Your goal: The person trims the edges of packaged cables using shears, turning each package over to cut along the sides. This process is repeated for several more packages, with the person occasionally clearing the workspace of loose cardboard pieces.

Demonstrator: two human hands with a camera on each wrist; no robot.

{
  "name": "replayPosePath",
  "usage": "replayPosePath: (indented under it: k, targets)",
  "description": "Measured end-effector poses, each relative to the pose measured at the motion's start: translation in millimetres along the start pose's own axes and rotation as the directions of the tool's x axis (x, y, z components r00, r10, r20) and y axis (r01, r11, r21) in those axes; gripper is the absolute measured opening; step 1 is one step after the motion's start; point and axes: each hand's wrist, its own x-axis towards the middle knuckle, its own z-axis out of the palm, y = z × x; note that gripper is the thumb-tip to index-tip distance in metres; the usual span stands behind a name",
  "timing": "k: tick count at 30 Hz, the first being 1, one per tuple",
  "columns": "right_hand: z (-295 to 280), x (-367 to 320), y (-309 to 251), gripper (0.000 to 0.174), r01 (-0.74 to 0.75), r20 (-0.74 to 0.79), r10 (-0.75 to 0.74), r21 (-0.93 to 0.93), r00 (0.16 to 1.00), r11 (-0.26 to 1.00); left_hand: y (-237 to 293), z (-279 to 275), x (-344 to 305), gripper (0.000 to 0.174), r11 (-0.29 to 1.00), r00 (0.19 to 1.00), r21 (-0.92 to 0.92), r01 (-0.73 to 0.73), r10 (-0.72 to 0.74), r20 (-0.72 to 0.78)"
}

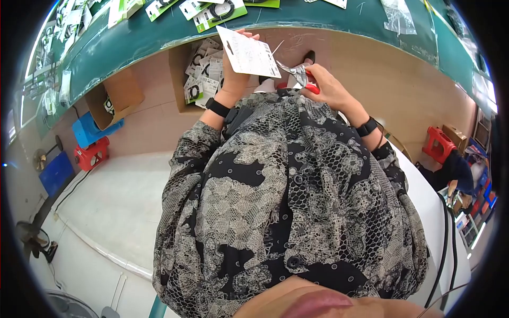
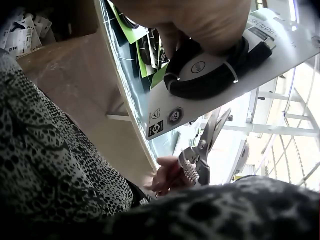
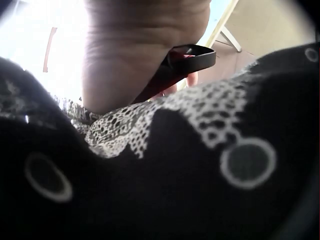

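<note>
My left hand [image 1: 235, 79] holds up a white packaging card [image 1: 248, 54], its printed back towards the head camera. On the other side, in the left wrist view, a coiled black cable [image 2: 215, 75] lies against the card, bound with thin white ties, under the left fingers. A thin pale strip [image 1: 278, 47] sticks out by the card's right edge. My right hand [image 1: 331, 90] grips silver cutters [image 1: 295, 73] with red handles, their blades pointing towards the card's lower right corner. In the right wrist view, the palm and a handle [image 3: 167, 75] show, with the patterned shirt covering much else.
Beneath the table edge stands a cardboard box [image 1: 177, 85] full of carded cables [image 1: 204, 74]. More packs [image 1: 220, 13] lie on the green tabletop [image 1: 318, 16]. A smaller box [image 1: 119, 95] and red stools [image 1: 93, 153] are off to the left, another red stool [image 1: 439, 144] to the right.
</note>
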Motion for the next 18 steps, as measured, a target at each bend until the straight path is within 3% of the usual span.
replayPosePath:
  k: [4, 12, 16, 18]
  targets:
    - [-4.5, 8.2, -4.2, 0.052, -0.016, 0.108, 0.018, -0.02, 0.994, 1.0, 1.5, 11.5, 3.4, 0.039, 0.998, 0.999, -0.035, -0.044, 0.045, 0.021]
    - [1.7, 8.1, -9.5, 0.048, -0.097, 0.11, 0.093, 0.027, 0.99, 0.995, 3.3, 24.3, 3.8, 0.042, 0.986, 1.0, -0.165, -0.003, -0.001, -0.021]
    - [8.1, 6.2, -2.9, 0.042, -0.069, 0.071, 0.064, 0.066, 0.995, 0.995, -0.8, 24.9, 0.3, 0.037, 0.964, 0.996, -0.264, 0.029, -0.049, -0.072]
    - [5.9, 6.7, -1.2, 0.04, -0.114, 0.133, 0.1, 0.099, 0.986, 0.989, -2.1, 25.6, -2.1, 0.036, 0.97, 0.992, 0.242, -0.004, 0.034, -0.121]
